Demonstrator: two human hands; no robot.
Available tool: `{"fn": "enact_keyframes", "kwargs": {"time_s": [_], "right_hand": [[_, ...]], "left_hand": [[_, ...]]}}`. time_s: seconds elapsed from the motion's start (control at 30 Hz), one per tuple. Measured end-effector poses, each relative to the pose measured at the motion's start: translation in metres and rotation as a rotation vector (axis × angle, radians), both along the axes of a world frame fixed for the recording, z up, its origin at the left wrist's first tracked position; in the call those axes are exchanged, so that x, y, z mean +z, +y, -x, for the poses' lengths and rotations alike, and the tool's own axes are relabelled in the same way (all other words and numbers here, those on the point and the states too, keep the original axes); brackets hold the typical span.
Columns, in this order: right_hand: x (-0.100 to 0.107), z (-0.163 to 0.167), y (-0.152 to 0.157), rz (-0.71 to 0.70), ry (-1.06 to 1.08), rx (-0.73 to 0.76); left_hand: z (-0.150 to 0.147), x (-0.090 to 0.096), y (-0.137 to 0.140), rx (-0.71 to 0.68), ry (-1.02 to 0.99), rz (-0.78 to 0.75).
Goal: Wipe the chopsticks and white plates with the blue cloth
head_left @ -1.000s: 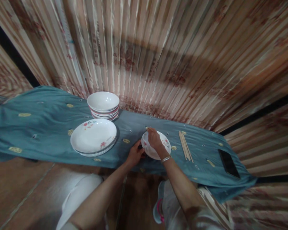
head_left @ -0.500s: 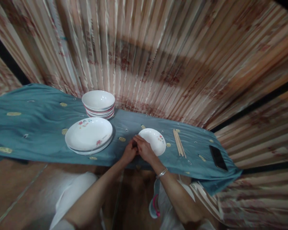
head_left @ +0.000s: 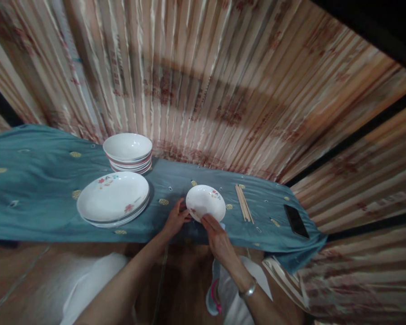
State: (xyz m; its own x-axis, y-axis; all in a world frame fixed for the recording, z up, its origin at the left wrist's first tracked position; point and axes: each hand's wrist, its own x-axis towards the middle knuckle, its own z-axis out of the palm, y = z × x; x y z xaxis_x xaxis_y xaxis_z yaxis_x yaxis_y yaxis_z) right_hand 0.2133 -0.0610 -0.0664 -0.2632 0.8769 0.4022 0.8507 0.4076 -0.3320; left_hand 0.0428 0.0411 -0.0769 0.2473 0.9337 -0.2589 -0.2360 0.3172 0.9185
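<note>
A small white plate (head_left: 205,201) with red flowers near its rim lies towards the front of the blue cloth. My right hand (head_left: 219,237) has its fingers over the plate's front rim; the thumb is mostly hidden. At the plate's left edge is my left hand (head_left: 176,220), thumb and fingers apart, its fingertips close to the rim. Whether those fingertips touch it I cannot tell. To the left lies a stack of large oval plates (head_left: 113,196) with floral prints. Behind them stands a stack of white bowls (head_left: 127,146) with red bands.
Several wooden chopsticks (head_left: 244,203) lie together right of the small plate. A black phone (head_left: 295,221) rests near the right end of the blue tablecloth (head_left: 176,174). A pleated curtain (head_left: 189,81) hangs behind the table, with dark bars on both sides.
My hands, which were together over the small plate's left front edge, have come apart. The right has moved to the front rim, the left to the left side. The view has shifted slightly right.
</note>
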Motion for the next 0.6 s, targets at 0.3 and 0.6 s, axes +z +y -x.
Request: {"fn": "enact_keyframes", "kwargs": {"time_s": [0.3, 0.6], "right_hand": [[-0.014, -0.056, 0.02, -0.054, 0.041, -0.264], [0.005, -0.064, 0.038, 0.023, 0.349, -0.599]], "left_hand": [[0.0, 0.0, 0.003, -0.05, 0.043, -0.063], [-0.005, 0.002, 0.005, -0.007, -0.032, -0.037]]}}
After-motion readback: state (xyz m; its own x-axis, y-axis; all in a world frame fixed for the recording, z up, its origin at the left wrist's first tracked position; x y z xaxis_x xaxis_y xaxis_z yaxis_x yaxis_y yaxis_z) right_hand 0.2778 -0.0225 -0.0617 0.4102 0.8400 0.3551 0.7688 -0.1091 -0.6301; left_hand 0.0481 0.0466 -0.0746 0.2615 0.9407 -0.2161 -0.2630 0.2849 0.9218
